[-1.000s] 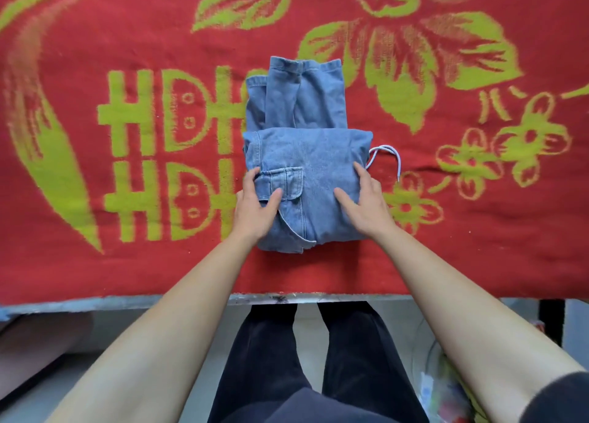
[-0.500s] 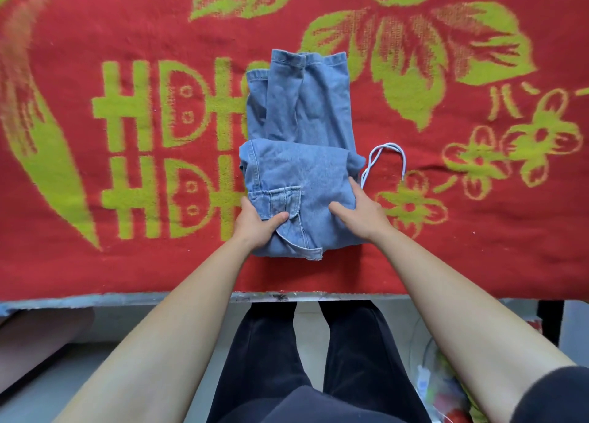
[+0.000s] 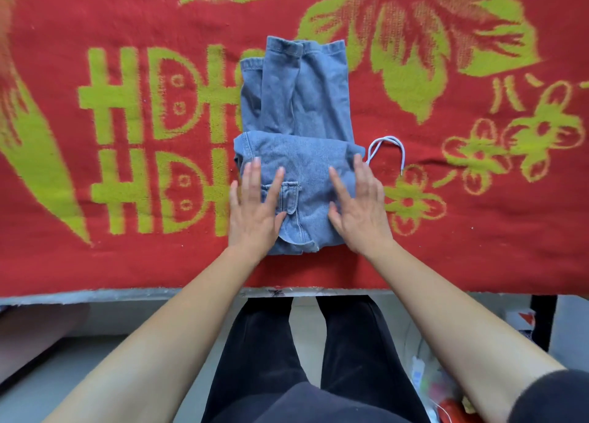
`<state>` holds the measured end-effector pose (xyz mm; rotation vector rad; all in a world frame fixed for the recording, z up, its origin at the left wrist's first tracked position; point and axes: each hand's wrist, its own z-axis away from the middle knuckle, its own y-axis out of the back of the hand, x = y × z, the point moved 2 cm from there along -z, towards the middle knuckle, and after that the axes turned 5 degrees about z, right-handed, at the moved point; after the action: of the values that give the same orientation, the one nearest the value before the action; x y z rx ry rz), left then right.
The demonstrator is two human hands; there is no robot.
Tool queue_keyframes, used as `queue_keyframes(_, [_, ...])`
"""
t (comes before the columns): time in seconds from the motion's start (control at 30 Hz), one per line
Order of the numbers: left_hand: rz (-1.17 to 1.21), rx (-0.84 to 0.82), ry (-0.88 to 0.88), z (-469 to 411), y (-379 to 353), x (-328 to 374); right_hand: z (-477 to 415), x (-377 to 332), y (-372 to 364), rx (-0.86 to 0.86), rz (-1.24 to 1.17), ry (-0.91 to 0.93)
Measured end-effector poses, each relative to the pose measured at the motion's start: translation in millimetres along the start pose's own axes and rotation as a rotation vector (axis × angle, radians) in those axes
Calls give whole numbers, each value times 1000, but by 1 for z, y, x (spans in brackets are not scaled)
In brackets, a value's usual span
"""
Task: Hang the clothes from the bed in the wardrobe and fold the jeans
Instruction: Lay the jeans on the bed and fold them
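Light blue jeans [image 3: 302,110] lie folded on the red bed cover, the waist part with a flap pocket doubled over the legs, whose hems point away from me. My left hand [image 3: 256,209] lies flat on the left side of the folded part, fingers straight. My right hand [image 3: 361,205] lies flat on its right side, fingers straight too. A pale drawstring [image 3: 387,151] loops out from the jeans' right edge onto the cover.
The bed cover [image 3: 127,247] is red with yellow-green characters and flowers; its front edge runs just below the jeans. Under it are my dark trousers [image 3: 306,359], the floor, a black bed leg [image 3: 541,320] and a bag of clutter [image 3: 436,394] at lower right.
Both hands gripped the lower edge of the folded jeans half a second ago; now they have let go and lie flat on top, fingers stretched forward. The fold looks flatter.
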<state>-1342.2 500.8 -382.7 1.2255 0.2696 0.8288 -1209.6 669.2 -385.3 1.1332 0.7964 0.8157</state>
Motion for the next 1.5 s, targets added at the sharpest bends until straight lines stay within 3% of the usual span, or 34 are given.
queue_keyframes(0.07, [-79, -186, -125, -12, -6, -11, -1, 2, -8, -30, 99, 182])
queue_keyframes(0.17, [-106, -400, -153, -37, -13, -27, -15, 6, -24, -259, 95, 192])
queue_keyframes(0.27, [-158, -478, -148, -56, -16, -28, -34, 6, -36, -373, 123, 111])
queue_keyframes(0.43, [-75, -564, -189, -53, -13, -32, -39, 9, -37, -403, 84, 107])
queue_keyframes(0.57, [-150, -514, -175, -52, -19, -26, -28, 8, -31, -302, 65, 131])
queue_keyframes(0.73, [-203, -436, -122, -49, -28, -22, -34, 8, -41, -374, 84, 126])
queue_keyframes(0.83, [-170, -453, -126, -46, -22, -22, -33, 9, -27, -266, 67, 187])
queue_keyframes(0.93, [-76, -220, -234, -21, -13, -20, -7, 13, -17, -41, 9, 337])
queue_keyframes(1.0, [-60, -12, -390, 5, -16, -18, 14, 13, -18, -88, 22, 421])
queue_keyframes(1.03, [-82, -26, -436, 15, -19, -17, 21, 13, -21, -157, 57, 438])
queue_keyframes(1.13, [-300, -293, -390, 19, -38, -15, 22, 11, -35, -339, 252, 428])
queue_keyframes(1.23, [-507, -345, -361, 9, -54, -15, 15, 7, -45, -310, 330, 413])
queue_keyframes(1.4, [-408, -200, -389, 16, -53, -14, 13, 6, -47, -108, 302, 426])
queue_keyframes(1.5, [-235, -259, -424, 8, -31, -12, -2, 5, -27, -245, 78, 353])
